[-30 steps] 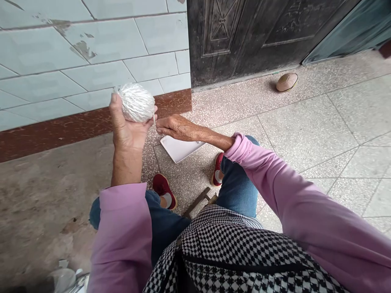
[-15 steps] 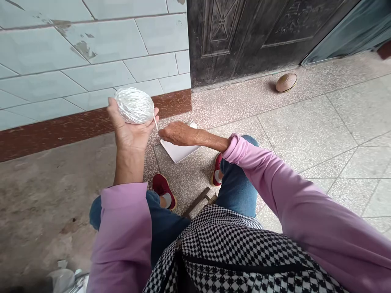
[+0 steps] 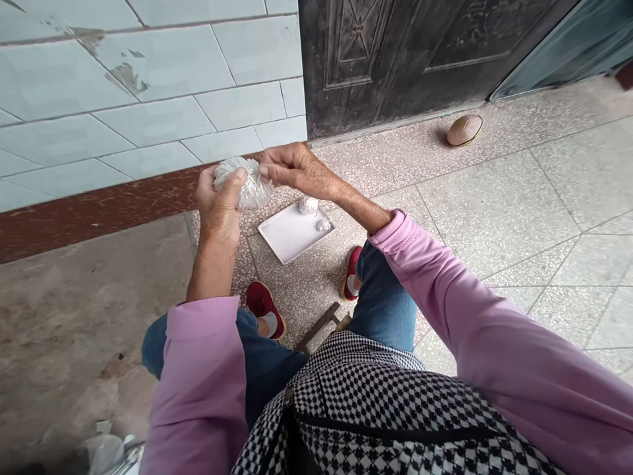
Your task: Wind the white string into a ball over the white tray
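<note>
Ball of white cord (image 3: 254,189) is held up in front of the person, near the foot of the tiled wall (image 3: 148,125) and above the floor (image 3: 277,290). The left hand (image 3: 219,206) has its grip wrapped round it, thumb laid over the top and the other fingers mostly hidden behind. The right hand (image 3: 299,171) has thumb and forefinger pinched in at the ball's right edge, seemingly on a strand, though the strand itself is too small to make out between the fingertips.

The ball looks light and somewhat springy, with a glossy, probably slippery surface; nothing about it suggests it would break. Its loops could slide or tangle if squeezed hard, so a cupped palm under the bulk, with the thumb resting lightly on top, seems the safest hold. A loose strand is best pinched close to where it leaves the ball.

Below lies a white tray (image 3: 284,236), with two small whitish lumps at its right side. No brand, label or legible writing shows; the dark door (image 3: 390,79) bears only raised ornament.
</note>
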A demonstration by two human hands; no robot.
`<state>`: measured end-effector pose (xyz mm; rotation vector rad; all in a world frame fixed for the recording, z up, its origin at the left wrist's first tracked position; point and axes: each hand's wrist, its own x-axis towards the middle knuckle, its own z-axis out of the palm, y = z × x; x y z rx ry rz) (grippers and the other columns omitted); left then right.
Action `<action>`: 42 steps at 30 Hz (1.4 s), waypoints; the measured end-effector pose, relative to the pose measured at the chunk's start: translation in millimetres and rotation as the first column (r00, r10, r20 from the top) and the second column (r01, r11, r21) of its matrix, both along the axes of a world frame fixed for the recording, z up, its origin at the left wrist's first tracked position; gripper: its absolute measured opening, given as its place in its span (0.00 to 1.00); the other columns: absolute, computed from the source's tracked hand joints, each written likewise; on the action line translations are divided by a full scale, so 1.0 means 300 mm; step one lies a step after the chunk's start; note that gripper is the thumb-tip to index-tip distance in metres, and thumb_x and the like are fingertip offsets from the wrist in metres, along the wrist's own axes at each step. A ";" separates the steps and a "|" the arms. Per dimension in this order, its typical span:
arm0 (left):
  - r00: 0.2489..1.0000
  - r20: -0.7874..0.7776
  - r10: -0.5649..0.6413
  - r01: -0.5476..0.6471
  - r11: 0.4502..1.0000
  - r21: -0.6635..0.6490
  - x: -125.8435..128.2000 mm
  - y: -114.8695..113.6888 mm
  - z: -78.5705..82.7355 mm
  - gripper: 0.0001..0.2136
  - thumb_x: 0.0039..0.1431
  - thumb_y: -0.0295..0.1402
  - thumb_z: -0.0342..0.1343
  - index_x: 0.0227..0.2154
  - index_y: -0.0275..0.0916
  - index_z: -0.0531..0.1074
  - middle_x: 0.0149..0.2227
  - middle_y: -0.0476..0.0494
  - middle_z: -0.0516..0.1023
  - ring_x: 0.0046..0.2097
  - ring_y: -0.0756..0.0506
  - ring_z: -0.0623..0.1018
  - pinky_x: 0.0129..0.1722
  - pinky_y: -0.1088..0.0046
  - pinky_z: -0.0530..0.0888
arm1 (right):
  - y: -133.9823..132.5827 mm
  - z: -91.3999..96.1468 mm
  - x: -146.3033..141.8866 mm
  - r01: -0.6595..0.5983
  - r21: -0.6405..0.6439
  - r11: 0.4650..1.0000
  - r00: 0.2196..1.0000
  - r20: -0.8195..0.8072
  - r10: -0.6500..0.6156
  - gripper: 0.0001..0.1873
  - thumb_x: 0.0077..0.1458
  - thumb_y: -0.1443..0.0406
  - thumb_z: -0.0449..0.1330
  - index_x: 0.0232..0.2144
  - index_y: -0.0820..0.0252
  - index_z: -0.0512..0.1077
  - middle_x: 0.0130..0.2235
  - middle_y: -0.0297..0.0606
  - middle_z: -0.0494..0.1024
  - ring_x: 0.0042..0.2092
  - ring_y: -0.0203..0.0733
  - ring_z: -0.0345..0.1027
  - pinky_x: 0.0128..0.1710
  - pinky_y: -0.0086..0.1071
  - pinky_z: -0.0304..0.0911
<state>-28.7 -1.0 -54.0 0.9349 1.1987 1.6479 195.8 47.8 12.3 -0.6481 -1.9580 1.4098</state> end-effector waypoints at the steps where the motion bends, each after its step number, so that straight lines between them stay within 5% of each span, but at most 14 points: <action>1: 0.999 0.004 -0.037 0.037 0.999 -0.016 0.004 -0.004 0.003 0.37 0.52 0.54 0.91 0.53 0.45 0.76 0.51 0.44 0.86 0.52 0.38 0.85 0.59 0.54 0.87 | 0.009 0.009 0.007 0.041 -0.029 0.999 0.999 -0.009 -0.041 0.29 0.97 0.52 0.65 0.38 0.58 0.72 0.33 0.25 0.64 0.37 0.35 0.55 0.40 0.32 0.58; 7: 0.981 0.002 -0.192 0.191 0.972 -0.136 0.053 -0.052 0.065 0.37 0.46 0.55 0.92 0.50 0.43 0.80 0.50 0.39 0.88 0.50 0.34 0.87 0.59 0.44 0.91 | 0.021 0.033 0.026 0.173 -0.108 0.979 0.984 -0.019 -0.176 0.34 0.95 0.48 0.65 0.34 0.55 0.65 0.30 0.23 0.64 0.37 0.31 0.57 0.39 0.33 0.57; 14: 0.942 0.098 -0.322 0.332 0.937 -0.111 0.068 -0.073 0.115 0.36 0.44 0.55 0.89 0.50 0.43 0.81 0.50 0.34 0.86 0.62 0.22 0.89 0.63 0.38 0.90 | 0.000 0.032 0.011 0.176 -0.051 0.983 0.984 -0.015 -0.177 0.29 0.96 0.59 0.65 0.35 0.53 0.66 0.31 0.25 0.64 0.36 0.35 0.56 0.38 0.34 0.59; 22: 0.935 0.232 -0.269 0.284 0.958 -0.032 0.088 -0.096 0.157 0.37 0.48 0.62 0.87 0.49 0.44 0.80 0.63 0.25 0.89 0.77 0.14 0.81 0.69 0.32 0.91 | 0.066 -0.047 -0.034 0.261 -0.055 0.964 0.965 0.040 -0.259 0.35 0.92 0.42 0.57 0.30 0.49 0.63 0.28 0.29 0.64 0.42 0.39 0.68 0.42 0.36 0.64; 27: 0.934 0.293 -0.203 0.219 0.976 -0.020 0.085 -0.089 0.170 0.36 0.52 0.67 0.82 0.51 0.47 0.78 0.72 0.29 0.87 0.84 0.16 0.73 0.70 0.28 0.90 | 0.038 -0.060 -0.047 0.267 0.021 0.963 0.952 0.148 -0.268 0.22 0.87 0.61 0.62 0.34 0.53 0.66 0.35 0.33 0.75 0.43 0.42 0.70 0.46 0.34 0.69; 30: 0.933 0.287 -0.218 0.228 0.974 -0.003 0.076 -0.075 0.164 0.36 0.53 0.67 0.81 0.50 0.48 0.76 0.71 0.29 0.86 0.86 0.17 0.71 0.72 0.25 0.88 | 0.020 -0.061 -0.054 0.253 0.116 0.961 0.943 0.192 -0.271 0.22 0.87 0.66 0.60 0.33 0.53 0.66 0.38 0.35 0.79 0.45 0.41 0.70 0.51 0.34 0.68; 35: 0.937 0.220 -0.271 0.271 0.962 0.032 0.058 -0.072 0.142 0.40 0.54 0.72 0.84 0.52 0.46 0.78 0.66 0.27 0.88 0.79 0.19 0.80 0.71 0.33 0.90 | 0.054 -0.121 -0.069 0.217 0.125 0.968 0.951 0.198 -0.238 0.20 0.86 0.62 0.60 0.35 0.56 0.75 0.41 0.38 0.84 0.48 0.43 0.74 0.51 0.34 0.69; 39: 0.922 0.041 -0.386 0.388 0.917 -0.094 0.039 -0.088 0.115 0.48 0.58 0.82 0.78 0.59 0.42 0.84 0.54 0.27 0.90 0.56 0.22 0.92 0.49 0.44 0.95 | 0.086 -0.182 -0.068 0.130 0.027 0.991 0.983 0.129 -0.133 0.18 0.85 0.52 0.68 0.43 0.58 0.79 0.40 0.38 0.83 0.48 0.46 0.76 0.49 0.34 0.73; 42: 0.918 0.009 -0.396 0.393 0.911 -0.125 0.031 -0.095 0.112 0.47 0.57 0.78 0.81 0.58 0.39 0.86 0.46 0.30 0.89 0.40 0.32 0.87 0.33 0.58 0.87 | 0.087 -0.205 -0.065 0.066 -0.160 0.985 0.998 -0.008 -0.068 0.18 0.84 0.53 0.72 0.45 0.57 0.74 0.35 0.31 0.76 0.40 0.40 0.69 0.41 0.29 0.69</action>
